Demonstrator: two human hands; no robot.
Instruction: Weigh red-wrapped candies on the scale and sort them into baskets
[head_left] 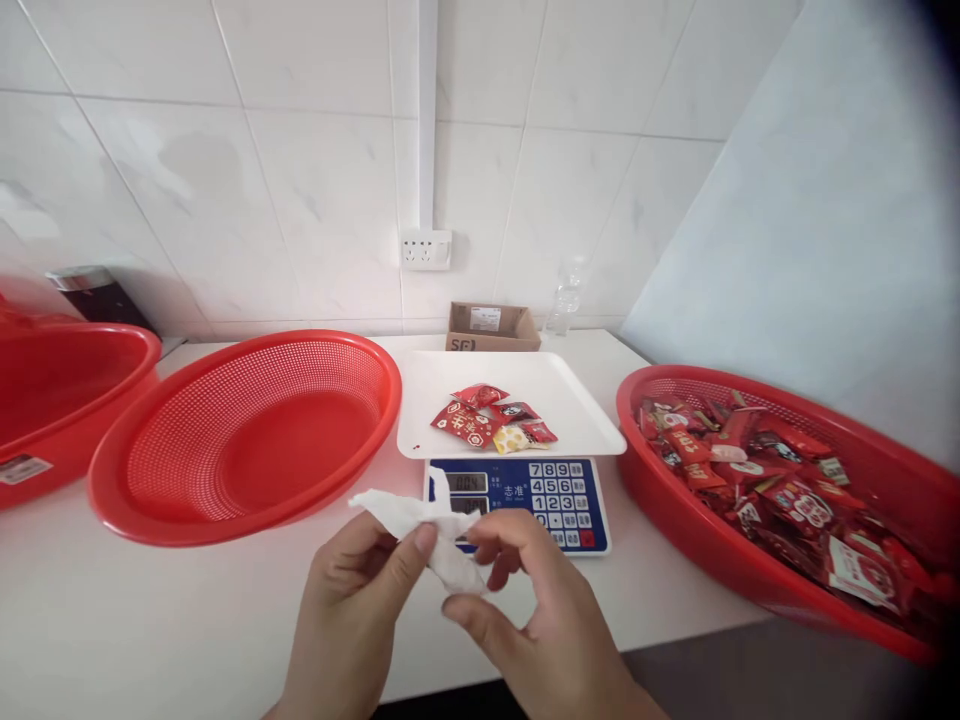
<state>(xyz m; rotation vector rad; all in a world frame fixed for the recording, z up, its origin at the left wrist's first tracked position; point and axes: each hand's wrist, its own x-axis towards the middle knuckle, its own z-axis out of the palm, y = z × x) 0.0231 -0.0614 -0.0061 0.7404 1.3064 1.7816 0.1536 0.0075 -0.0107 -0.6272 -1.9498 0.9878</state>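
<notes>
Head view: the left hand [352,600] is closed in a pinch, thumb against fingers, on a crumpled white tissue [397,512]. Just to its right, the right hand [551,620] is half open, its curled fingers parted from the thumb, fingertips close to the tissue's right edge; whether they touch it I cannot tell. Directly beyond both hands is a blue digital weighing scale [559,500], its display partly covered by the tissue. Farther from the hands, the scale's white tray [585,420] bears a small pile of wrapped snack packets [469,425], mostly red. Left of and beyond the left hand sits a red perforated basket [292,455]; right of the right hand, a second red basket [694,550] holds many packets. Beyond the tray, farthest ahead of the hands, stands a cardboard box [487,345] near the wall.
</notes>
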